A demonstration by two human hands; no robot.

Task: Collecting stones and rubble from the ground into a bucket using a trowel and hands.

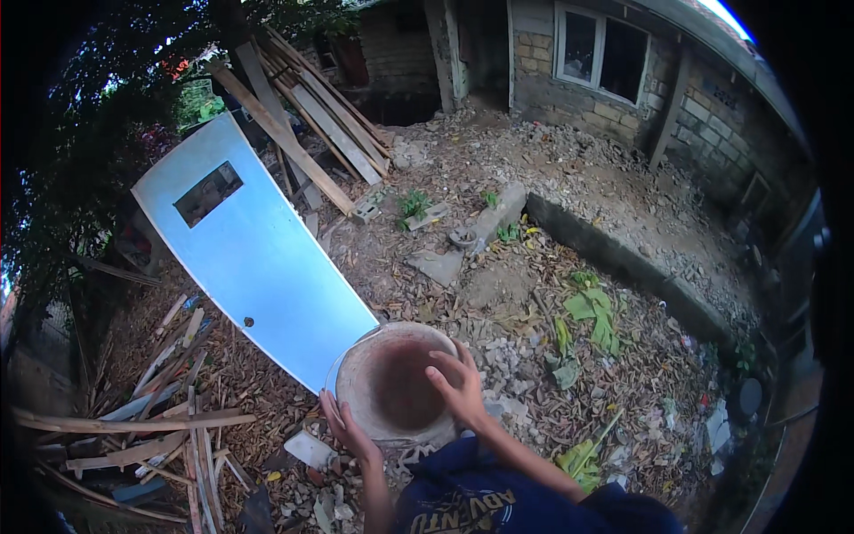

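Observation:
A round grey bucket (358,387) with a reddish-brown, dirt-stained inside is right in front of my body, its open mouth facing up. A thin wire handle seems to run along its left rim. My left hand (351,429) presses against the bucket's near left side, fingers pointing up along the outer wall. At the right rim is my right hand (461,392), some fingers over the edge and others reaching above the opening. Between them, the two hands hold the bucket. Its outer base is hidden from view.
A light blue door panel (258,249) with a rectangular cut-out leans behind the bucket. Long planks (311,116) stand at the back, and scrap wood (169,436) lies at the left. A low concrete wall (623,267) crosses the right side. Rubble and dry leaves cover the ground.

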